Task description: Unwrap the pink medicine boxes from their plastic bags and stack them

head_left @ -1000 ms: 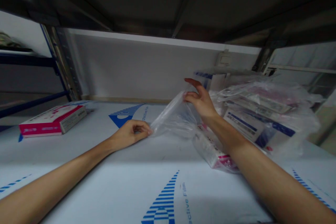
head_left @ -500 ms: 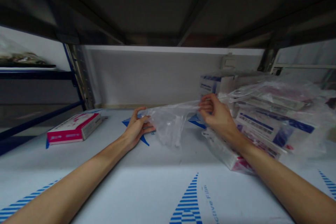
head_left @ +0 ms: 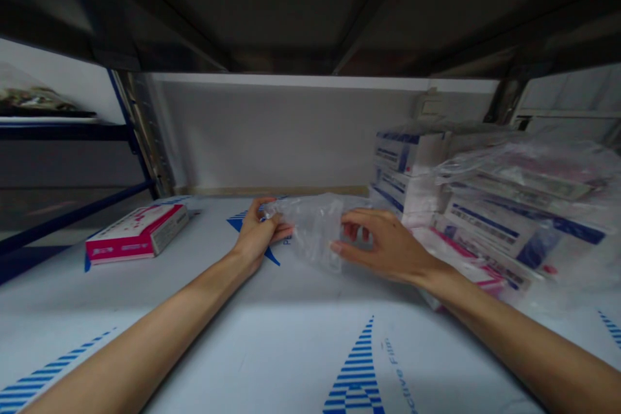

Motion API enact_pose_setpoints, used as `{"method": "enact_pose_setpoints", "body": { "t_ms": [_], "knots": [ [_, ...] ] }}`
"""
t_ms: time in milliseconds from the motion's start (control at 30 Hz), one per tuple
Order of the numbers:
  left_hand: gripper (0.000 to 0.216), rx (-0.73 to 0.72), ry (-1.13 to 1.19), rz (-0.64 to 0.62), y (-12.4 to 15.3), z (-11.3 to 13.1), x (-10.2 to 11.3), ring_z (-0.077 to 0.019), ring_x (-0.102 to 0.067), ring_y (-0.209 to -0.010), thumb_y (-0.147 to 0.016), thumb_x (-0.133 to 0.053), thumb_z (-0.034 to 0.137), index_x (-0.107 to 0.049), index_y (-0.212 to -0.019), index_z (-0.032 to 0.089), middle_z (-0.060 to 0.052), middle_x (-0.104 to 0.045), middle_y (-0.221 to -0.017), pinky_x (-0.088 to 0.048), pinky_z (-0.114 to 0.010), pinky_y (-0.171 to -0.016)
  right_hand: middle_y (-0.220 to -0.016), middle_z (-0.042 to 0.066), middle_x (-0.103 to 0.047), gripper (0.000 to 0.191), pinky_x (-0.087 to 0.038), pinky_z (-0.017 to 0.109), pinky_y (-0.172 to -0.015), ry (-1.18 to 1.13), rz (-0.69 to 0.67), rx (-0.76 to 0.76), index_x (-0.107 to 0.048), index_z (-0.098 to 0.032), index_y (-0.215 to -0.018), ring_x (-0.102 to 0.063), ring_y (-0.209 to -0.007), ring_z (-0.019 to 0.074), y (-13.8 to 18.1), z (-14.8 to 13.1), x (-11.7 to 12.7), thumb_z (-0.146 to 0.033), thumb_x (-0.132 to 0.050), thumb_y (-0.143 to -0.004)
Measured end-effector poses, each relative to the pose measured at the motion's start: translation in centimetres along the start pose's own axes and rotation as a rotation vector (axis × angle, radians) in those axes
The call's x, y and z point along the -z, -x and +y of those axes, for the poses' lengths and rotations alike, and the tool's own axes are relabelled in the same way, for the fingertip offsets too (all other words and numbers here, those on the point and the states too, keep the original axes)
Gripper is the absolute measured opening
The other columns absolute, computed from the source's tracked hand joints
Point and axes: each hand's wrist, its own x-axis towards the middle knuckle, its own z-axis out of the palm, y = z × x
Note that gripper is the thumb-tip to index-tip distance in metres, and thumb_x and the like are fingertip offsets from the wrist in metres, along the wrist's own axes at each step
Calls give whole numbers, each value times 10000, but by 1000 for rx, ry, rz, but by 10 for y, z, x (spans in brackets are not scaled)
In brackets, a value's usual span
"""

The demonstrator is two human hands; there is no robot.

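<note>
A clear plastic bag (head_left: pixel 315 231), crumpled and see-through, lies low over the shelf surface between my hands. My left hand (head_left: pixel 258 233) grips its left end, thumb and fingers closed on the film. At the bag's right edge is my right hand (head_left: pixel 376 242), its thumb and curled fingers apart around a gap; whether a fingertip touches the film is hard to see. Just beyond my right wrist sits a white and pink box in clear plastic (head_left: pixel 466 259), partly covered by my forearm.
A pink and white box (head_left: pixel 138 233) lies at the left. On the right are stacked white and blue boxes (head_left: pixel 410 162) and more boxes in clear plastic wrap (head_left: pixel 504 226). A dark shelf (head_left: pixel 281 13) hangs low overhead, with a wall (head_left: pixel 266 136) behind.
My right hand has come left and slightly down and its fingers have opened. The bag, stretched between both hands before, is now slack. My left hand has hardly moved.
</note>
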Motion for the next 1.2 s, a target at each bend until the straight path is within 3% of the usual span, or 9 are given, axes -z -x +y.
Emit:
{"method": "enact_pose_setpoints", "body": {
  "t_ms": [100,200,267,367,533,733,900,1033,1200],
  "knots": [
    [446,-66,-25,-38,4,2,-4,-176,-721,-835,-866,-616,242,-420,-1265,276,-85,-550,-1215,-617,-373,-795,-643,-3,-628,216,-433,285,-565,-184,47,-133,-628,-198,-685,-574,-590,151,-2,7,-7,-347,-632,-841],
    [465,-393,-368,-25,11,4,-3,-298,-590,-1202,-863,-633,385,-479,-1292,293,-112,-340,-1504,-520,-501,-988,-655,11,-661,145,-474,284,-552,-377,37,-229,-659,-188,-706,-614,-593,163,-10,26,-11,-273,-622,-818],
    [414,-665,-664,-62,17,4,-3,-332,-426,-1359,-851,-646,399,-561,-1235,270,-97,-298,-1548,-411,-533,-1089,-680,22,-692,64,-501,286,-565,-509,-56,-280,-668,-186,-715,-647,-619,172,-19,36,-10,-229,-660,-762],
    [371,-880,-864,-242,23,-1,-5,-277,-485,-1292,-885,-612,344,-564,-1236,235,-103,-513,-1385,-407,-472,-1084,-737,28,-727,75,-544,298,-651,-707,-243,-249,-696,-189,-789,-681,-682,170,-32,40,-4,-214,-704,-719],
    [117,-899,-940,-292,21,-12,-7,-229,-615,-948,-898,-593,299,-600,-943,191,-66,-665,-977,-477,-396,-909,-771,22,-732,167,-549,285,-650,-753,-203,-194,-708,-192,-892,-685,-678,154,-29,31,0,-276,-695,-749],
    [116,-889,-891,-177,12,-8,0,-235,-572,-1090,-847,-625,288,-590,-788,194,-86,-583,-1117,-423,-378,-998,-601,-8,-623,263,-416,250,-446,-601,97,-279,-677,-165,-899,-588,-469,142,-15,46,5,-368,-707,-733],
    [141,-855,-955,-138,8,-5,4,-212,-583,-884,-835,-603,300,-543,-751,205,-25,-575,-850,-457,-336,-863,-537,-32,-540,207,-341,248,-464,-215,291,-257,-700,-186,-776,-493,-469,118,-16,68,13,-388,-697,-731],
    [128,-821,-941,-196,10,-4,3,-195,-626,-823,-819,-600,246,-559,-933,202,-13,-646,-857,-465,-313,-819,-527,-26,-526,266,-312,271,-504,-33,321,-279,-707,-185,-720,-466,-503,127,-16,79,15,-445,-663,-754],
    [408,-796,-958,-367,15,-5,5,-201,-674,-946,-885,-521,194,-457,-1288,216,-56,-693,-1109,-498,-312,-848,-515,-59,-456,239,-313,270,-490,-258,446,-372,-650,-201,-758,-460,-484,138,-21,83,13,-427,-679,-685]
  ]
}}
